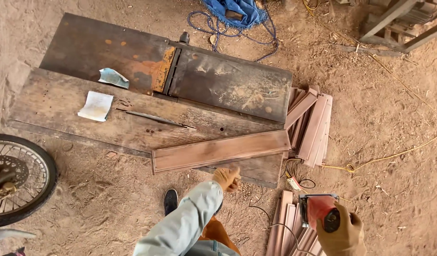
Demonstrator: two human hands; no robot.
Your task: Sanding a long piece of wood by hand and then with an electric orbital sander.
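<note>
Sandy floor [394, 189] surrounds the worktop [52, 104]. Nearest, the gloved right hand [344, 232] grips a red power sander [320, 211]; the left hand [227, 178], loosely curled, holds nothing, just below the reddish plank [220, 150] on the worktop's near edge.

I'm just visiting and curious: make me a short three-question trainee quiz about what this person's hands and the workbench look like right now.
1. True or false: the right hand holds a red power tool.
2. What is the left hand nearest to?
A. the motorcycle wheel
B. the long reddish plank on the workbench
C. the blue cloth
3. Fill in: beyond the right end of the bench, a stack of reddish ____ lies on the sandy ground.

Key:
1. True.
2. B; the gloved hand is by the plank's near edge, though contact cannot be told.
3. Boards.
</note>
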